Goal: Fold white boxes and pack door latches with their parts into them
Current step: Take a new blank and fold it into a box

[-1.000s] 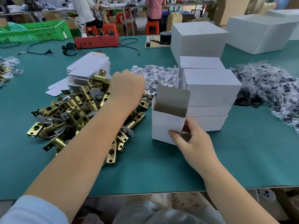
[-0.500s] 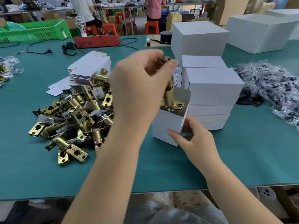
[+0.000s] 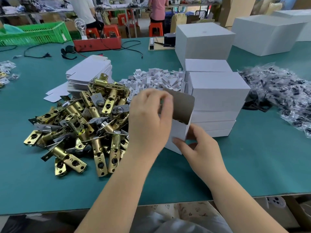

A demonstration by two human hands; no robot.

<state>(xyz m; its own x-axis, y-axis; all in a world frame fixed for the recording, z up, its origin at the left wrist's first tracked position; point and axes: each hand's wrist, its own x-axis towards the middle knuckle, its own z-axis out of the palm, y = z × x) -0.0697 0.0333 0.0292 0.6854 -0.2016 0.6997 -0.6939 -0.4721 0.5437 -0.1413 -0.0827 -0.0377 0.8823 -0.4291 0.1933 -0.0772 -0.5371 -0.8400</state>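
A small white box [image 3: 176, 132] is stood on the green table [image 3: 252, 165], with its lid flap up and open. It is held low on its near corner by the right hand [image 3: 200, 148], thumb on one side and fingers curled round the other. The left hand [image 3: 149, 118] is held at the open top of the box, with its fingers bent over the edge. Whether something is pinched in those fingers cannot be told, because they are blurred and turned away.

Just left of the left hand, a big pile of brass door latches [image 3: 84, 125] is seen. Behind that hand, a heap of small white card pieces [image 3: 156, 78] is spread out. Past the pile, a stack of flat unfolded boxes [image 3: 89, 71] is laid. Right behind the right hand, finished white boxes [image 3: 217, 98] are stacked.

The box is thin card, so it is likely light and easy to squash. It is best held gently by its corners. The latches look heavy, hard and smooth, so one is best gripped round its round body.
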